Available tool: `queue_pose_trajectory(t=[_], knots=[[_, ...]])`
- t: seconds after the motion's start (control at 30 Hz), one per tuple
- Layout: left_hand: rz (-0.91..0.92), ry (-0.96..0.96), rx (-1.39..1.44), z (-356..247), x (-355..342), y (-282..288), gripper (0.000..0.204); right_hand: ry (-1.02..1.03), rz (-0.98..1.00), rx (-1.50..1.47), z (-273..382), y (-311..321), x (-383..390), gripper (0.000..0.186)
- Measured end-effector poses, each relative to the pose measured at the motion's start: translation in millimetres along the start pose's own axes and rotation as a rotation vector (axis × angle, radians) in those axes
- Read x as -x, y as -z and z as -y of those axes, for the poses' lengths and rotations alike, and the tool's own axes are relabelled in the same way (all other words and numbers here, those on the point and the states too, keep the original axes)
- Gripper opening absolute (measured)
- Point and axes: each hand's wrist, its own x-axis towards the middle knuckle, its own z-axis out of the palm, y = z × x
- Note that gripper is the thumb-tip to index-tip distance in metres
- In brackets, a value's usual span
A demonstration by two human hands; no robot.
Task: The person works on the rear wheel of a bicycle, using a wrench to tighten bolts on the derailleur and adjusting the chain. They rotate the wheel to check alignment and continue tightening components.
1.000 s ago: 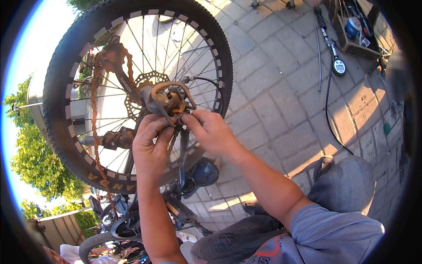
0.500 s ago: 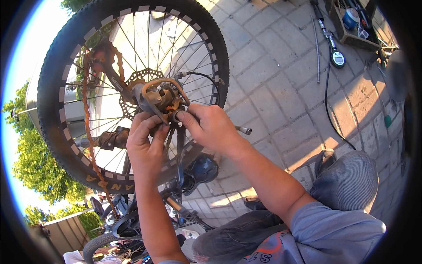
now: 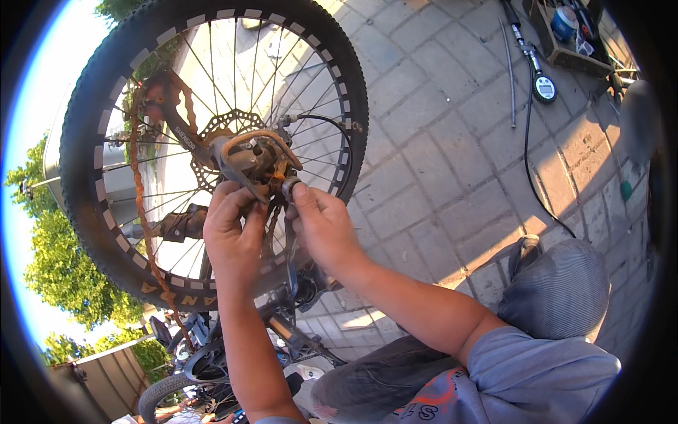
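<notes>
A bicycle wheel with a wide black tyre [image 3: 79,169] stands before me, a brake disc [image 3: 220,126] at its hub. Beside the hub is a rear derailleur [image 3: 246,161], with a rusty bent metal guard [image 3: 286,146] curving round it. My left hand [image 3: 234,230] is closed, thumb and fingers pinching the derailleur's lower edge; what lies between the fingertips is hidden. My right hand [image 3: 326,230] pinches a small round metal part [image 3: 290,185] at the derailleur's lower right. A rusty chain [image 3: 137,177] hangs down across the wheel's left side.
On the paving at the right lie a hose with a round gauge [image 3: 544,87] and a thin metal rod [image 3: 508,74]. An open toolbox [image 3: 575,60] stands beyond them. Another bicycle wheel [image 3: 159,394] shows at lower left. My knee [image 3: 554,293] is at the right.
My right hand has drawn slightly down and turned, uncovering the small round metal part at its fingertips. My left hand stays nearly in place on the derailleur.
</notes>
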Motion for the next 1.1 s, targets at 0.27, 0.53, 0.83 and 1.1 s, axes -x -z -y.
queue_pose_trajectory(t=[0.27, 0.53, 0.83, 1.1], knots=[[-0.086, -0.077, -0.023, -2.3, -1.5, -6.0, 0.012, 0.515, 0.122, 1.085, 49.6, 26.1, -28.1, 0.037], [-0.07, -0.106, -0.035, -3.2, -3.7, -6.0, 0.01, 0.207, 0.029, 0.506, 6.6, 11.7, -21.8, 0.047], [-0.073, -0.096, -0.051, -2.1, -2.1, -5.8, 0.011, 0.354, -0.031, 0.592, 13.4, 15.9, -11.5, 0.048], [-0.073, -0.089, -0.034, -3.1, -2.7, -6.1, 0.011, 0.528, 0.207, 1.116, 57.5, 33.4, -38.4, 0.039]])
